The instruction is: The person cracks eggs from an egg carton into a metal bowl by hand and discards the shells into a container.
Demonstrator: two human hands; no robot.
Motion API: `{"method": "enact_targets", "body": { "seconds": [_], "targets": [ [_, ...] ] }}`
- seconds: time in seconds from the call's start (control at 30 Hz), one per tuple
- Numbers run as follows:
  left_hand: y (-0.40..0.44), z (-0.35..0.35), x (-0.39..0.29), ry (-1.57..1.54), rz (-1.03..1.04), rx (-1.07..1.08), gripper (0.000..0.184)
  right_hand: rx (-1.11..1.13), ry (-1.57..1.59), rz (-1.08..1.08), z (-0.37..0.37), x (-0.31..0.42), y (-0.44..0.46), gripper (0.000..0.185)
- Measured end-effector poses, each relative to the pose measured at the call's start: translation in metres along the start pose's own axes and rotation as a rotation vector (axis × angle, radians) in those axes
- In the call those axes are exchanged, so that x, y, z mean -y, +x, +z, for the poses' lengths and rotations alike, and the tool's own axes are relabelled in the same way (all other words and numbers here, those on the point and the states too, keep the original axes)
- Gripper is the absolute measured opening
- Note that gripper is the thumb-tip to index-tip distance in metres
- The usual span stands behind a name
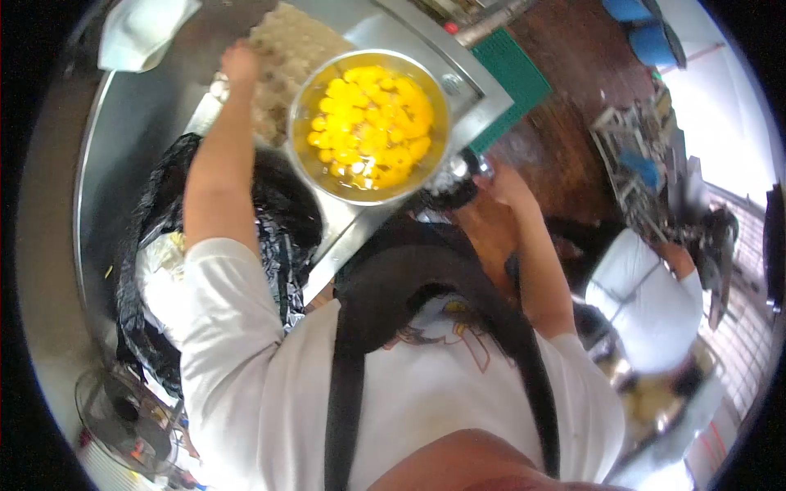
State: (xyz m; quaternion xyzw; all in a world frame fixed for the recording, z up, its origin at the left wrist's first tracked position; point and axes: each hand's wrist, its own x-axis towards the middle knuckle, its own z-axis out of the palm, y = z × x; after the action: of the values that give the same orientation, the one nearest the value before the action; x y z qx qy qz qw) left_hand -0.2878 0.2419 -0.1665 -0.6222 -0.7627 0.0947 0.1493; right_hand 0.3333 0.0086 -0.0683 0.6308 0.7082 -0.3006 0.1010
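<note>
A wide metal bowl [296, 155] full of yellow egg yolks [368, 123] stands on the steel counter in front of me. Beyond it to the left lies a grey-brown egg tray [286, 61]. My left hand [239, 64] reaches to the tray's left edge; its fingers are small and blurred. Small white, shell-like pieces [219, 87] sit beside that wrist. My right hand [509, 186] is low, to the right of the bowl, with bent fingers closed at a shiny, blurred object [483, 168]. Close by is a dark container [450, 192] with whitish contents.
An open black plastic bag [286, 196] hangs left of the bowl, under my left arm. A green mat [512, 78] lies right of the counter. Another person in a white shirt [647, 295] is at the right. A fan [123, 417] stands lower left.
</note>
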Motion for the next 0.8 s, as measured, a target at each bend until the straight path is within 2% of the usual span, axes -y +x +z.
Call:
{"method": "enact_targets", "body": {
  "seconds": [0.03, 0.07, 0.1, 0.27, 0.33, 0.37, 0.47, 0.5, 0.57, 0.63, 0.7, 0.73, 0.8],
  "targets": [
    [0.001, 0.01, 0.012, -0.257, 0.027, 0.003, 0.036, 0.004, 0.148, -0.024, 0.001, -0.009, 0.0, 0.054],
    [-0.002, -0.001, 0.01, -0.136, 0.012, 0.117, 0.034, 0.002, 0.297, -0.051, 0.0, -0.019, 0.002, 0.055],
    [0.006, 0.019, 0.017, -0.24, -0.094, 0.15, 0.033, 0.021, 0.22, 0.012, -0.001, -0.028, 0.0, 0.057],
    [-0.002, 0.013, 0.025, -0.31, -0.064, -0.025, 0.033, 0.002, 0.252, 0.074, -0.026, -0.038, -0.011, 0.057],
    [0.001, 0.002, 0.028, -0.413, -0.132, 0.074, 0.034, -0.05, 0.34, 0.066, -0.041, -0.027, -0.016, 0.055],
    [-0.002, -0.008, 0.026, -0.405, -0.098, 0.038, 0.038, -0.075, 0.401, 0.054, -0.047, -0.018, -0.018, 0.055],
    [0.001, -0.008, 0.023, -0.53, -0.179, -0.21, 0.043, -0.185, 0.551, -0.052, -0.049, -0.003, -0.006, 0.057],
    [0.0, -0.028, 0.009, -0.504, -0.285, -0.302, 0.055, -0.223, 0.595, -0.093, -0.047, 0.002, -0.004, 0.058],
    [-0.009, -0.092, -0.023, -1.01, -0.316, -0.282, 0.051, -0.291, 0.644, -0.177, -0.072, 0.043, -0.005, 0.061],
    [-0.05, -0.146, -0.082, -1.596, -0.236, 0.063, 0.046, -0.356, 0.688, -0.293, -0.088, 0.082, 0.0, 0.064],
    [-0.116, -0.207, -0.153, -1.901, 0.011, 0.324, 0.05, -0.406, 0.72, -0.437, -0.091, 0.107, 0.01, 0.066],
    [-0.149, -0.251, -0.173, -1.891, 0.049, 0.53, 0.055, -0.398, 0.704, -0.489, -0.091, 0.114, 0.013, 0.066],
    [-0.184, -0.263, -0.22, -1.97, 0.048, 0.628, 0.062, -0.381, 0.667, -0.595, -0.092, 0.12, 0.021, 0.065]
  ]
}}
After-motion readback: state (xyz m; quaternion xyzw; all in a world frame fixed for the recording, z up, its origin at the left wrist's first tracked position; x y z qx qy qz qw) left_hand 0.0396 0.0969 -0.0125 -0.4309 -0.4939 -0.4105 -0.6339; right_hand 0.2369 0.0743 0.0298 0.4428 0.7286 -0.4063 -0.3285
